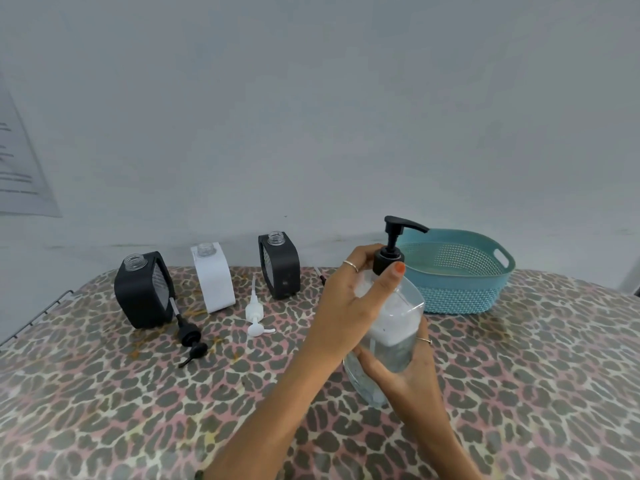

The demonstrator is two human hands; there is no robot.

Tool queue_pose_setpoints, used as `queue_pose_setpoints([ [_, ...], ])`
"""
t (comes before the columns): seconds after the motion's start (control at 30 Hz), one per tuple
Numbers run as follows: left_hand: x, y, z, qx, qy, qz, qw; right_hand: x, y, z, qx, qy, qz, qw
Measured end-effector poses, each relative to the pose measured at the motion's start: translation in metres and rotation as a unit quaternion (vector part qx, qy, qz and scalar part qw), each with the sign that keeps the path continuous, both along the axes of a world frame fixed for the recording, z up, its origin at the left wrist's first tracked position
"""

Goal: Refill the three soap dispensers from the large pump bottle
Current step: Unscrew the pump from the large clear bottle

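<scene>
Clear plastic forms the body of the large pump bottle (388, 334), which stands tilted a little toward 1 o'clock on the leopard-print tablecloth (519, 375), right of centre. It holds clear liquid, with a whitish band across its upper half. Its black pump head (394, 244) is in place, with the spout pointing to 3 o'clock.

The left hand (349, 303) comes in from 7 o'clock and is closed around the black collar at the bottle's neck, thumb in front with an orange-painted nail, fingers wrapped behind; a ring sits on one finger. The right hand (412, 372) comes in from 5 o'clock and grips the lower body of the bottle, fingers curled round its far side, also with a ring.

Three soap dispensers stand in a row along the far edge, all with open necks. At 10 o'clock from the bottle is a black dispenser (143, 291); to its right a white dispenser (213, 277); further right a second black dispenser (280, 265), nearest the left hand. A black pump (188, 336) lies on the cloth at the first dispenser's 4 o'clock, its tube reaching back up to that dispenser's side. A white pump (255, 315) lies between the white dispenser and the second black one, nearer the camera.

At 2 o'clock from the bottle, just behind it, sits a teal perforated plastic basket (460, 282). A printed sheet of paper (20, 168) hangs on the wall at far left.
</scene>
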State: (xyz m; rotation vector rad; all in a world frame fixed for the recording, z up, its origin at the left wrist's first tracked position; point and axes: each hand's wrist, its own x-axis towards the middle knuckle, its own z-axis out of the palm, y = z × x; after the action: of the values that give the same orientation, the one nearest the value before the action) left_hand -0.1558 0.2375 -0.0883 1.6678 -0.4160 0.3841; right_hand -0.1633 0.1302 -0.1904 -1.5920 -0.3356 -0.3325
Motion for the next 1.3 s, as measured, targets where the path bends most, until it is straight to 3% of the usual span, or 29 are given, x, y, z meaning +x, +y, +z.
queue_pose_setpoints([
  [0.23, 0.003, -0.009, 0.005, -0.034, -0.008, 0.038, 0.999, -0.001, 0.004, -0.004, 0.005, 0.016, -0.003, 1.0],
  [0.63, 0.005, -0.014, 0.028, -0.005, -0.013, 0.08, 0.997, -0.002, 0.0, 0.002, 0.007, -0.002, -0.008, 1.0],
  [0.93, 0.01, -0.007, 0.094, -0.074, -0.07, 0.078, 0.992, -0.002, -0.001, -0.001, 0.018, -0.009, -0.004, 1.0],
  [1.3, 0.006, 0.001, 0.138, -0.059, -0.112, 0.096, 0.987, -0.002, 0.001, 0.002, 0.017, -0.023, 0.0, 1.0],
])
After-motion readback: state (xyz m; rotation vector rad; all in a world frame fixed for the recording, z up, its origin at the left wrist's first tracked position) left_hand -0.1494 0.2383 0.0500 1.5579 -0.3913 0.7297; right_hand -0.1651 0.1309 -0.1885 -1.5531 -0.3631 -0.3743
